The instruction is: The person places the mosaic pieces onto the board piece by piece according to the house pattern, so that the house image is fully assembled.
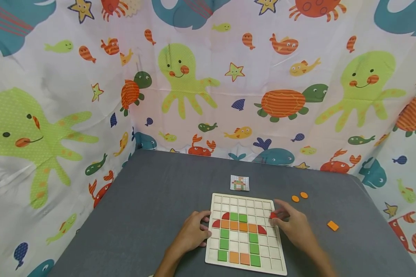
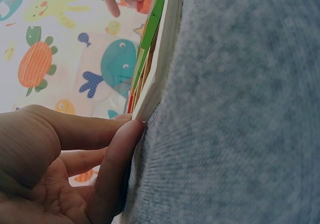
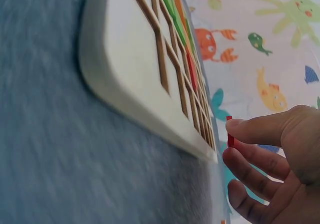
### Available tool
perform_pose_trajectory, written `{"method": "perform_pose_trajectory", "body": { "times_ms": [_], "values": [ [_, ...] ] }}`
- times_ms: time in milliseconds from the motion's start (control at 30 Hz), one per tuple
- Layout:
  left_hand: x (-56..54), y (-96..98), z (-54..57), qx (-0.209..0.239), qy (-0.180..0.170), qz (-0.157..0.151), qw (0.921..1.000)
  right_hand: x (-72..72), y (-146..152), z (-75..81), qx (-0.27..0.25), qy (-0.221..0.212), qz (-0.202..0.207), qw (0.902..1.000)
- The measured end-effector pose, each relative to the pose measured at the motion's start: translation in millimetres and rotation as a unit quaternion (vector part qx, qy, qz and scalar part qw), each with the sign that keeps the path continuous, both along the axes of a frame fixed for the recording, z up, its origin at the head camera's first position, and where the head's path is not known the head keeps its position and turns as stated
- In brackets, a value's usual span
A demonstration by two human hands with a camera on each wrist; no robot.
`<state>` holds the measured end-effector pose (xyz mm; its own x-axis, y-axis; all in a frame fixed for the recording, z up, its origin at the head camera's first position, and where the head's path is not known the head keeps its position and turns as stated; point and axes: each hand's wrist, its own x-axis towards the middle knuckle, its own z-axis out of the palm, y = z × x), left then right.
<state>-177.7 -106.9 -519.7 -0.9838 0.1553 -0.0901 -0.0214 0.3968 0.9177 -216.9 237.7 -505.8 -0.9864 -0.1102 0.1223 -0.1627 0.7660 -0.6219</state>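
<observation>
A pale wooden grid board (image 1: 242, 234) lies on the grey cloth, with green, orange and red tiles set in its squares. My left hand (image 1: 193, 231) holds the board's left edge; in the left wrist view its thumb and forefinger (image 2: 95, 134) meet the rim. My right hand (image 1: 292, 223) pinches a small red tile (image 1: 273, 215) between thumb and fingertips, over the board's right edge. Edge-on, this thin red tile (image 3: 230, 131) shows in the right wrist view. Red quarter-round tiles (image 1: 216, 223) lie on the board's left, another (image 1: 261, 229) on its right.
Beyond the board lies a small picture card (image 1: 239, 183) with a coloured grid pattern. Two orange round tiles (image 1: 295, 198) and an orange square tile (image 1: 332, 225) are on the cloth to the right. A sea-animal curtain (image 1: 208, 77) hangs around the table (image 1: 152, 192).
</observation>
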Motion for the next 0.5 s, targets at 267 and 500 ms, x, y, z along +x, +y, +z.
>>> {"method": "perform_pose_trajectory", "body": {
  "times_ms": [267, 500],
  "values": [
    [-1.1, 0.7, -0.8, 0.002, 0.002, 0.001, 1.0000, -1.2, -21, 0.3, -0.022, -0.028, 0.009, 0.9993],
    [-1.3, 0.6, -0.7, 0.002, -0.004, 0.000, 1.0000, -0.2, -35, 2.7, -0.045, -0.042, 0.018, 0.9979]
  ]
}}
